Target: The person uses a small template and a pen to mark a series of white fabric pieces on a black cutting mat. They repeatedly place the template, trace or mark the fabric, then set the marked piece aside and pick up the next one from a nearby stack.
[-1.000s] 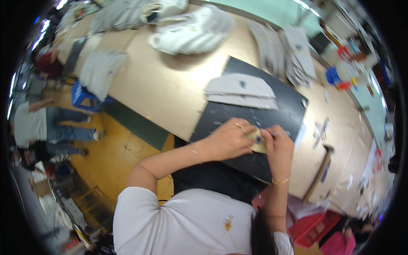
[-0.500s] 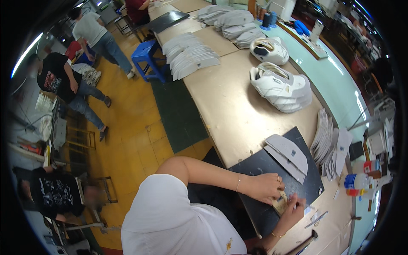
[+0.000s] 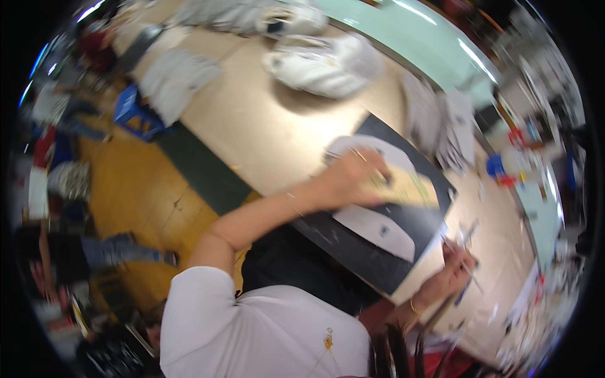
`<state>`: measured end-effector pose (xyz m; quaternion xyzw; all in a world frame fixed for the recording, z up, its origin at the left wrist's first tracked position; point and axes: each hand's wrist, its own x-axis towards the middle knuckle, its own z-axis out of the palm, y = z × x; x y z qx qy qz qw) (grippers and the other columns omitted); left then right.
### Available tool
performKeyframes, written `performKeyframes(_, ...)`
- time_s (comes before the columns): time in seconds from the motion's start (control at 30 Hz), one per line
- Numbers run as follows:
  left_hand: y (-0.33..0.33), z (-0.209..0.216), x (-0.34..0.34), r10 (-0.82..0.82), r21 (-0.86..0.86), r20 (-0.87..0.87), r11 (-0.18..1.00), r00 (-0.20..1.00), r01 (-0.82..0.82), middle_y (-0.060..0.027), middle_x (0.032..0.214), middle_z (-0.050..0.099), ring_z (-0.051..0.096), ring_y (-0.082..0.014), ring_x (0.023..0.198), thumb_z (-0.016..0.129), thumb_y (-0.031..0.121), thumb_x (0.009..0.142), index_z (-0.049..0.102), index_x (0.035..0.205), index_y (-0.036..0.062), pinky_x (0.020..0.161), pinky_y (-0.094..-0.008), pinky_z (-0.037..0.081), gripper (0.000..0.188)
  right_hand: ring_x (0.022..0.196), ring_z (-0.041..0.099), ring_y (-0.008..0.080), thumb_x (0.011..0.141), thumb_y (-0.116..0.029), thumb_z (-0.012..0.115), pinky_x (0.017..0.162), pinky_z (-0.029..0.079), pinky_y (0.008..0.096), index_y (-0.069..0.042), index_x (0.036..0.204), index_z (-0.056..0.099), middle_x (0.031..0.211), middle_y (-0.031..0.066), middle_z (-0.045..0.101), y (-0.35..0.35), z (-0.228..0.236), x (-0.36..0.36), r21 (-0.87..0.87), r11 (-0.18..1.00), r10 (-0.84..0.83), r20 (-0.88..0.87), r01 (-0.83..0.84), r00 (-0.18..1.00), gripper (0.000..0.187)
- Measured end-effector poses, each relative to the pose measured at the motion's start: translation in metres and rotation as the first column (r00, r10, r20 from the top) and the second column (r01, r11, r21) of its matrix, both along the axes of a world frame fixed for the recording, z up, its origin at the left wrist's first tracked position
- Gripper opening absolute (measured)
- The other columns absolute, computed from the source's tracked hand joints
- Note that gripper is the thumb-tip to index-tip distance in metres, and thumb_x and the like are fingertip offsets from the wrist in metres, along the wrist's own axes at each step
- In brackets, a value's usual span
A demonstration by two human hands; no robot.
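At about nine o'clock in the view a blue stool (image 3: 135,113) stands on the yellow floor (image 3: 148,208), just off the table's near edge, with a dark green mat (image 3: 201,170) beside it. Stacks of grey cut pieces (image 3: 176,75) lie on the tan table (image 3: 265,132) toward eleven o'clock, and a heap of white shoe uppers (image 3: 321,63) sits near twelve.

At the centre lies a black cutting mat (image 3: 353,246), its long axis running from seven o'clock to one o'clock. The left hand (image 3: 350,179) rests on it with fingers flat and close together, pressing down on a yellowish pattern piece (image 3: 409,189) that extends from the fingertips toward three o'clock. A pale grey piece (image 3: 359,146) shows just above that hand, at its twelve o'clock, and a second white piece (image 3: 378,230) lies on the mat just below it, at five o'clock.

The right hand (image 3: 457,268) sits off the mat's right edge, at about four o'clock from the left hand and well apart from it, fingers curled around a thin pen-like tool (image 3: 466,236); blur hides the exact grip. The pattern piece lies at ten o'clock from this hand, and the left hand is clearly the nearer one, already touching it.

Further right, near two o'clock, more grey pieces (image 3: 441,120) are stacked, and a small blue container (image 3: 495,167) stands beyond them; what it holds cannot be made out.
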<state>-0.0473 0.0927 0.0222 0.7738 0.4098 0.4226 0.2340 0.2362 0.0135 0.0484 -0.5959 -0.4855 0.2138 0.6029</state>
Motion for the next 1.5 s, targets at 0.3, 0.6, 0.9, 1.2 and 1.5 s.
performKeyframes(0.3,-0.020,0.006,0.005,-0.112,-0.046,-0.154,0.993,0.982,0.106,-0.0098,0.129,0.066,0.061,-0.0317,0.120,0.085,0.018,0.077,0.074,0.111,0.0094,0.102,-0.0423,0.049,0.037,0.083,0.062,0.0125,0.106,-0.018,0.060,0.080,0.048,0.0259,0.002,0.099,0.066,0.098,0.0098,0.068,-0.016,0.001,-0.005,-0.048,0.994,0.092,-0.061,-0.095,0.994,0.022)
performKeyframes(0.6,-0.056,-0.016,0.034,-0.250,-0.065,-0.173,0.968,0.953,0.243,-0.0089,0.127,0.065,0.058,-0.0300,0.118,0.085,0.020,0.076,0.076,0.106,0.0095,0.103,-0.0418,0.045,0.033,0.087,0.064,0.0153,0.104,-0.020,0.062,0.084,0.049,0.0283,0.001,0.095,0.061,0.095,0.0127,0.070,-0.015,0.000,-0.012,-0.062,0.987,0.145,-0.055,-0.148,0.988,0.022)
performKeyframes(0.9,-0.054,-0.017,0.034,-0.255,-0.078,-0.182,0.967,0.950,0.244,-0.0113,0.126,0.065,0.058,-0.0312,0.118,0.085,0.020,0.076,0.076,0.104,0.0085,0.103,-0.0429,0.045,0.032,0.086,0.064,0.0150,0.103,-0.018,0.065,0.081,0.050,0.0280,0.001,0.094,0.063,0.093,0.0110,0.071,-0.014,-0.003,-0.015,-0.098,0.983,0.152,-0.040,-0.156,0.988,0.021)
performKeyframes(1.2,-0.053,-0.018,0.035,-0.255,-0.058,-0.196,0.967,0.947,0.248,-0.0109,0.125,0.065,0.058,-0.0307,0.117,0.084,0.020,0.077,0.076,0.103,0.0087,0.103,-0.0427,0.045,0.030,0.073,0.069,0.0237,0.096,-0.014,0.069,0.067,0.052,0.0313,0.004,0.091,0.070,0.086,0.0127,0.071,-0.002,-0.004,-0.027,-0.338,0.906,0.312,0.124,-0.255,0.942,0.019)
performKeyframes(1.5,-0.055,-0.011,0.038,-0.244,-0.075,-0.242,0.970,0.939,0.233,-0.0100,0.126,0.065,0.059,-0.0303,0.117,0.085,0.019,0.075,0.076,0.103,0.0084,0.103,-0.0417,0.045,0.031,0.070,0.068,0.0302,0.097,-0.016,0.066,0.063,0.052,0.0366,0.000,0.091,0.071,0.087,0.0120,0.071,0.020,0.000,-0.041,-0.374,0.854,0.509,0.457,-0.362,0.729,0.018)
